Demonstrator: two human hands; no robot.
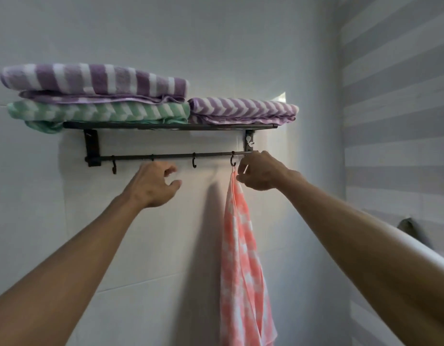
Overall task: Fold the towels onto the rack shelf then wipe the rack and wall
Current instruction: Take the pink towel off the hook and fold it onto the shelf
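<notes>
On the black metal rack shelf [166, 126], fixed to the pale tiled wall [146, 221]: three folded towels, soft and fluffy. At left, a purple-and-white striped towel [91, 79] stacked upon a green-and-white zigzag towel [98, 112]; at right, beside them, a purple zigzag towel [243, 109].

Below the shelf, a thin rail [171, 156] with small dark hooks. From the rightmost hook [232, 159], hanging long and narrow: a pink-and-white cloth [240, 258], thin, with a patchy pattern.

Right hand [259, 172] pinching the top of this cloth, just at the hook. Left hand [154, 182] free below the rail, fingers loosely curled, holding nothing.
</notes>
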